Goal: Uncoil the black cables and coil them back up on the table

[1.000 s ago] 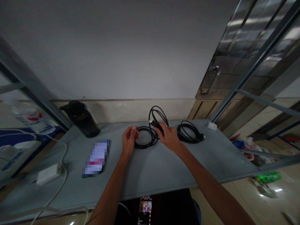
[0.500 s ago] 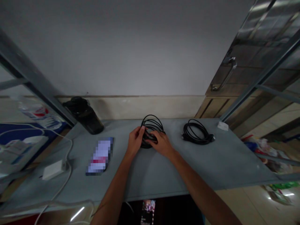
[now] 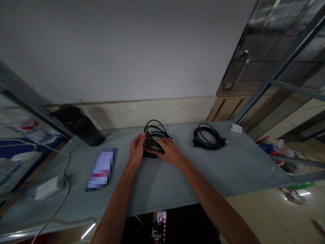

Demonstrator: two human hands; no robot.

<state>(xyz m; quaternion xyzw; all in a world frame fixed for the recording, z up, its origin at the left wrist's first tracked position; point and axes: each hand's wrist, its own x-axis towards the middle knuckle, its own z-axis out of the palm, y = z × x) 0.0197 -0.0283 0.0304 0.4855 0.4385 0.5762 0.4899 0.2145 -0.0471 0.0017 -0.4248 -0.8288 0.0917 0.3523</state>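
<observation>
A coiled black cable (image 3: 152,135) sits at the middle back of the grey table (image 3: 165,183). Both my hands are on it. My left hand (image 3: 136,152) grips the coil's left side with curled fingers. My right hand (image 3: 168,151) lies over its right side, fingers closed on the loops. Part of the coil stands up behind my fingers. A second black cable (image 3: 207,138), wound into a neat coil, lies on the table to the right, untouched.
A dark bottle (image 3: 78,126) lies at the back left. A flat phone-like item (image 3: 101,168) lies left of my hands. A white charger (image 3: 48,188) with a white cord sits near the left edge. A small white object (image 3: 236,128) rests at the back right corner.
The loose loop that stood up behind my right hand has been gathered into the coil. Both hands have closed in together on the bundle.
</observation>
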